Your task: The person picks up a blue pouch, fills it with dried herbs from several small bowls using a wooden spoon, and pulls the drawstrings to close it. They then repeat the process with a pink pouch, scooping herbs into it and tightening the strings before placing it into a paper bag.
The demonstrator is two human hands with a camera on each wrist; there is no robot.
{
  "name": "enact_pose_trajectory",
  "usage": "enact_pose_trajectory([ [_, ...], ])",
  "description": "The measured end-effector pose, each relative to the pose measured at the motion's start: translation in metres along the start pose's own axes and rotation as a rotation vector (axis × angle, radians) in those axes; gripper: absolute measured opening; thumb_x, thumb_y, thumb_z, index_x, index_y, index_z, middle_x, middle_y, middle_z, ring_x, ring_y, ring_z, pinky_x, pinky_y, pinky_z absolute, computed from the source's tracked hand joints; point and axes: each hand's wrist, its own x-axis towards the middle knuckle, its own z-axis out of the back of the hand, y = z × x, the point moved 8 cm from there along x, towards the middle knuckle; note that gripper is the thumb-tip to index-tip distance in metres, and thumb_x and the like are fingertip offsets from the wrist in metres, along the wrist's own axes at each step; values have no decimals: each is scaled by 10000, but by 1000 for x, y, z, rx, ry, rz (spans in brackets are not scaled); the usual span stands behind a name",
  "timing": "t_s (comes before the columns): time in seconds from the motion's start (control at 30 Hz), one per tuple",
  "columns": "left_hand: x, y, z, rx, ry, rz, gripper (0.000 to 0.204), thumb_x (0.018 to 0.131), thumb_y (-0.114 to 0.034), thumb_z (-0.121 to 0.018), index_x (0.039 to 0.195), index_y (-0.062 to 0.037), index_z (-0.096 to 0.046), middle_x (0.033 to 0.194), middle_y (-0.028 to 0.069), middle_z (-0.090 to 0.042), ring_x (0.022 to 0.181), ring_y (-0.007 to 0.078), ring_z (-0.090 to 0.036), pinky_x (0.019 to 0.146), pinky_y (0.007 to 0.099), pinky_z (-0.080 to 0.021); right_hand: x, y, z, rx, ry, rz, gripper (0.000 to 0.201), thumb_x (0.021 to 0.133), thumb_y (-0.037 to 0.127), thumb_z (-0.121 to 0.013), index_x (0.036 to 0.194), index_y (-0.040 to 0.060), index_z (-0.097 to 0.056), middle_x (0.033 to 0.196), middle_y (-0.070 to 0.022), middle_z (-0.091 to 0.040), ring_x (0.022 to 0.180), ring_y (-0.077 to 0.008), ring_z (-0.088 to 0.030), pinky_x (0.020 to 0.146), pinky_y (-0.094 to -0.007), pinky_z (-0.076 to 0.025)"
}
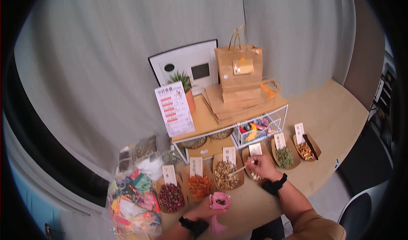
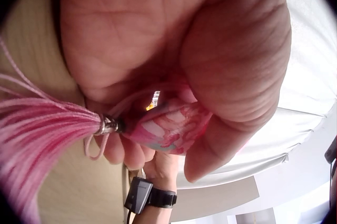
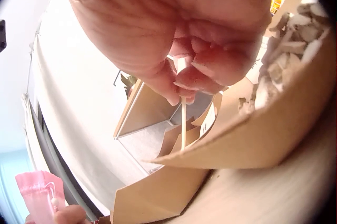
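Observation:
In the head view my left hand grips a small pink drawstring pouch, mouth up, with dark dried bits inside. A pink tassel hangs from it, and the left wrist view shows the thumb and fingers curled round its patterned cloth. My right hand pinches a thin pale wooden stick. The stick's far end reaches over a paper tray of chopped brown-and-white dried pieces. Beneath the right hand stands another tray with whitish pieces.
To the left are trays of orange petals and dark red buds, beside a plastic bag of colourful pouches. On the right are trays of green herb and yellowish slices. Behind stands a shelf with paper bags.

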Motion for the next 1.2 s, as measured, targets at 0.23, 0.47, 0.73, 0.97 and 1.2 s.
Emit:
enact_pose_trajectory([
  [0.23,2,-11,-3,71,14,-29,317,782,0,-718,1076,-18,-598,986,6,-615,908,85,-568,822,263,-484,1,-1,-5,292,75,-104,119,892,101,-648,877,-10,-691,675,32,-610,578,-16,-526,511,-201,-422],
  [0.47,-1,-4,5,93,-68,-15,363,762,10,-735,1098,-16,-599,995,10,-626,919,84,-576,838,270,-488,4,-5,-1,181,103,-154,175,901,127,-665,873,-44,-693,684,4,-635,566,-29,-535,509,-211,-444],
  [0.73,-5,1,9,142,-91,72,477,760,-11,-748,1196,-12,-556,1118,62,-644,1017,136,-615,869,302,-508,9,-8,14,7,43,-89,239,846,155,-721,699,-20,-651,551,15,-554,513,-38,-435,469,-247,-355],
  [0.97,-4,7,11,134,-98,98,476,758,-4,-738,1196,-16,-552,1121,71,-647,1032,152,-617,859,309,-509,4,-1,1,-47,185,-159,244,840,131,-713,672,-30,-640,556,15,-545,529,-40,-436,478,-247,-362],
  [1.2,-3,3,8,122,-92,119,460,771,7,-728,1193,-16,-547,1131,73,-645,1040,158,-617,867,316,-512,-1,-6,-14,71,261,-248,279,863,98,-684,612,12,-598,549,54,-497,512,-20,-386,449,-246,-292],
])
